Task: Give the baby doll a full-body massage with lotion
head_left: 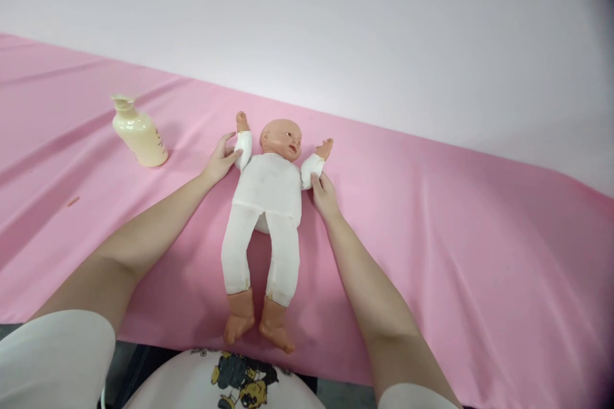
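A baby doll (268,185) with a white cloth body lies on its back, its head away from me and its bare feet toward me. Both its arms are bent upward. My left hand (222,158) is closed on the doll's arm at the left of the picture, thumb and fingers around the white cloth. On the other side my right hand (325,195) grips the opposite arm near the elbow, thumb on top. The fingers under each arm are partly hidden.
A cream pump bottle (141,135) stands on the pink cloth (455,255) to the left. A small brownish strip (73,202) lies below it. Behind the table rises a white wall (336,25). The table's front edge is close to my body.
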Demonstrator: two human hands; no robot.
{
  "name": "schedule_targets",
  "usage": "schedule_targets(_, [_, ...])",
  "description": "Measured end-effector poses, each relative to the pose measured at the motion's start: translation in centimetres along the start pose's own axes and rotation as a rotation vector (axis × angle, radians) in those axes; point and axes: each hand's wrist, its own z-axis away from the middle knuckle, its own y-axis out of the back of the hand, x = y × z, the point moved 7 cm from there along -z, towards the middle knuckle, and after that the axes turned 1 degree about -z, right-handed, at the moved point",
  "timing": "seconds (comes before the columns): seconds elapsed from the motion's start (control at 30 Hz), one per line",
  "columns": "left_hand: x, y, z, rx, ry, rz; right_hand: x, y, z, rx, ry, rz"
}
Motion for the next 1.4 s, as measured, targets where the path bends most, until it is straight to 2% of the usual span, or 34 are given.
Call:
schedule_targets(0.13, [0.7, -0.3, 0.4, -0.033, -0.008, -0.236, -0.9, 0.5, 0.4, 0.106, 0.072, 0.265])
schedule_targets(0.3, [1.6, -0.1, 1.0, 0.026, -0.020, -0.444, -1.1, 0.5, 0.4, 0.123, 0.075, 0.272])
schedule_targets(0.43, [1.7, -0.3, 1.1, 0.013, -0.041, -0.492, -0.8, 0.8, 0.2, 0.144, 0.058, 0.294])
schedule_targets(0.53, [1.0, -0.3, 0.7, -0.023, -0.022, -0.429, -0.1, 1.1, -0.1, 0.145, 0.036, 0.267])
schedule_targets(0.67, [0.2, -0.5, 0.1, -0.059, 0.029, -0.105, 0.6, 0.7, -0.6, 0.060, 0.045, -0.019])
schedule_targets(0.77, [0.4, -0.6, 0.0, -0.058, 0.025, 0.107, 0.5, 0.2, -0.7, -0.003, 0.033, -0.213])
schedule_targets(0.87, [0.8, -0.8, 0.3, -0.077, 0.038, 0.214, 0.0, 0.0, -0.6, -0.031, 0.016, -0.264])
schedule_targets(1.03, [0.8, -1.6, 1.0, -0.222, 0.111, 0.266, -0.5, -0.6, -0.1, -0.204, 0.015, -0.270])
schedule_targets(1.13, [0.9, -1.7, 1.3, -0.264, 0.115, 0.258, -0.3, -0.8, 0.2, -0.281, -0.003, -0.224])
schedule_targets(1.23, [0.8, -1.7, 1.3, -0.282, 0.120, 0.267, -0.2, -0.8, 0.2, -0.278, -0.019, -0.213])
schedule_targets(1.4, [0.4, -1.9, 0.8, -0.271, 0.117, 0.266, -0.2, -0.8, -0.3, -0.191, -0.036, -0.277])
